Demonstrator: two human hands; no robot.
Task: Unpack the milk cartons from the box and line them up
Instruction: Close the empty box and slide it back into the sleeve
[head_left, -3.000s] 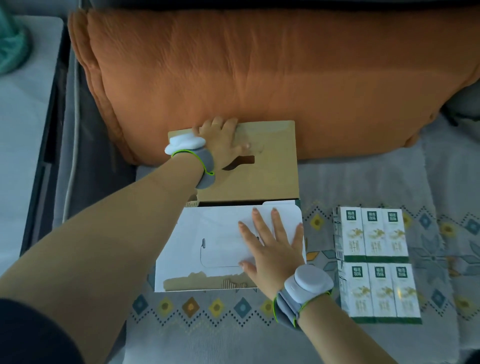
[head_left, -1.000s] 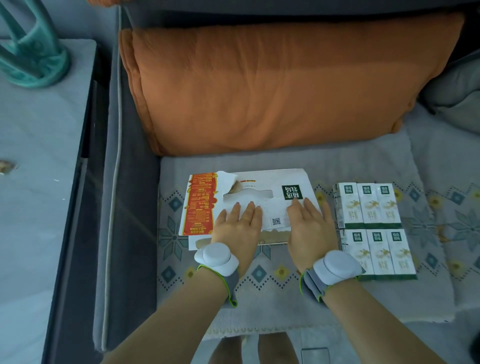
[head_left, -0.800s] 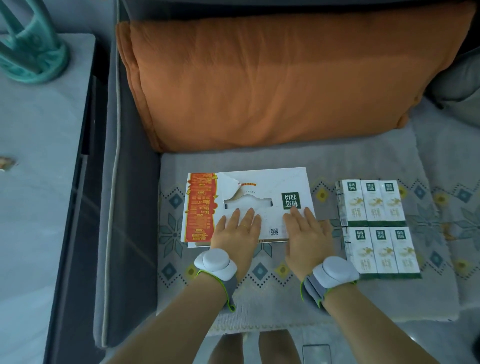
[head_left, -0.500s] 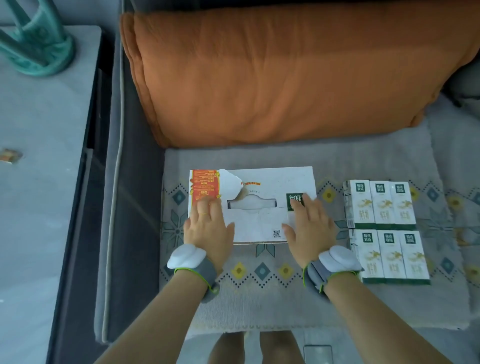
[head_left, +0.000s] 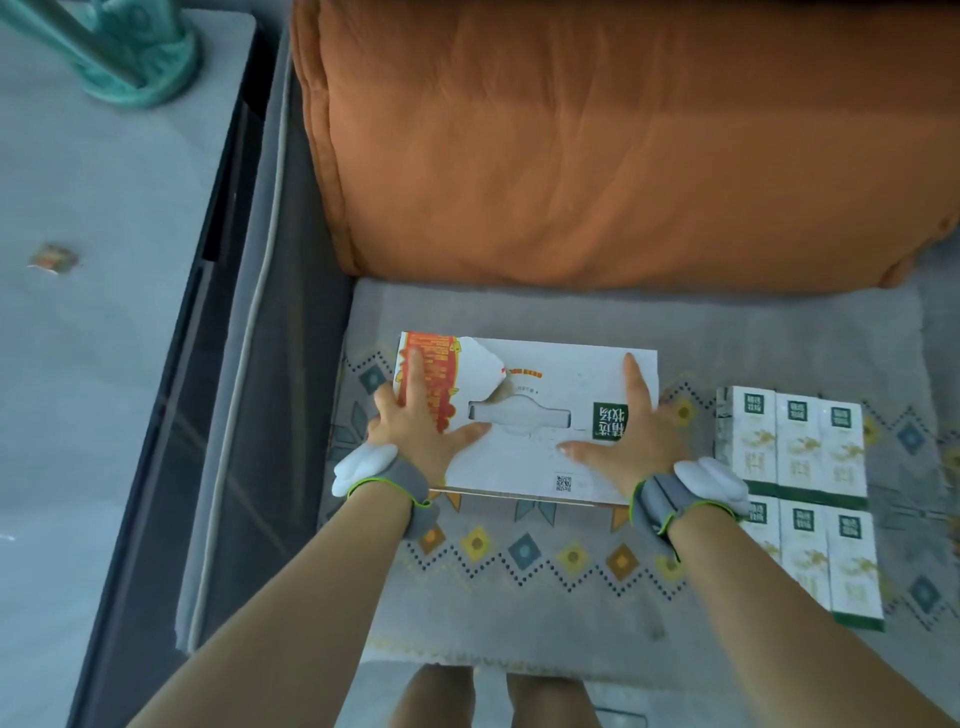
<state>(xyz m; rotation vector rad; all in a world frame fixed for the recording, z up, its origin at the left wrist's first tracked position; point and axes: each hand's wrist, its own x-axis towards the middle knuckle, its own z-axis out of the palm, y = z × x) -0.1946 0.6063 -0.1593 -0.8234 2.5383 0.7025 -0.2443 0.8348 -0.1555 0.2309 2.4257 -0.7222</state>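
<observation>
The left hand (head_left: 415, 436) and right hand (head_left: 641, 447) rest flat, fingers spread and straight, on the box (head_left: 524, 467) beneath them. Six milk cartons (head_left: 795, 447) lie in two rows just right of the right fingers (head_left: 631, 374).

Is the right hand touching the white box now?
Touching. The head view shows the right hand lying flat on top of the box, its straight fingers spread on it.

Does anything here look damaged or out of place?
Yes: the white cardboard box is torn beside its handle slot, a ragged flap peeled back next to the red panel. The six white-and-green milk cartons lie neatly in two rows.
</observation>
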